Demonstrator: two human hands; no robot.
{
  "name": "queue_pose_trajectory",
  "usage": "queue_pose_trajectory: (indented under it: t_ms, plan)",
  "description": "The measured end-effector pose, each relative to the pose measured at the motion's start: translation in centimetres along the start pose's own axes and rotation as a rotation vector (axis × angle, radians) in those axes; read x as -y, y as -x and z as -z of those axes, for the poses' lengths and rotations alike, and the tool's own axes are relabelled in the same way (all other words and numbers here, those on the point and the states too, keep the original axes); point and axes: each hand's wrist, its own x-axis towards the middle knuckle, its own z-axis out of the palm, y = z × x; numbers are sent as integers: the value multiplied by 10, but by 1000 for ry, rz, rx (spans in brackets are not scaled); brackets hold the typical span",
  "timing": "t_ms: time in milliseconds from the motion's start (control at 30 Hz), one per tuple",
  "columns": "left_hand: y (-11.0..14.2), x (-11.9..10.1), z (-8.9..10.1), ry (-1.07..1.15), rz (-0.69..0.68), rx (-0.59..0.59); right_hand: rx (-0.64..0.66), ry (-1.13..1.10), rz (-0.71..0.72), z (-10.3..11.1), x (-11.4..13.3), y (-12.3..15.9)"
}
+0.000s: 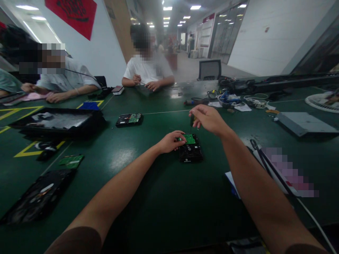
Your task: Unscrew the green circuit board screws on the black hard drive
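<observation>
A black hard drive point(191, 153) with a green circuit board point(190, 139) on its far half lies flat on the green table before me. My left hand point(173, 141) grips the drive's left side, its fingers bent over the edge and partly onto the board. Above the drive's far right corner, my right hand point(205, 119) is closed around the dark handle of a screwdriver point(191, 120). The thin shaft points down toward the board; whether its tip touches a screw is too small to tell.
Another hard drive point(129, 119) lies further off to the left, near a black tray point(60, 121). At the left edge are a loose circuit board point(71, 161) and a dark drive casing point(39, 194). Cables point(229, 97) and a metal box point(307, 123) sit right. Two people point(148, 70) work opposite.
</observation>
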Motion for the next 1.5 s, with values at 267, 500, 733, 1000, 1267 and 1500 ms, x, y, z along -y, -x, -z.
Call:
queue_pose_trajectory:
  t_ms: [267,500,733,1000,1267,1500]
  plan:
    - [1,-3,0,-4,-10,2,-136,221,33,6,2,0]
    - [2,-7,0,-14,24,15,-35,103,27,3,5,3]
    - [1,-3,0,-11,29,20,-80,196,55,4,4,2]
    - [2,-2,-1,-2,24,8,-75,119,0,4,7,4]
    - [1,-3,0,-4,14,13,-66,112,47,5,0,0]
    - [1,-4,-1,-10,16,15,-109,135,-10,4,0,0]
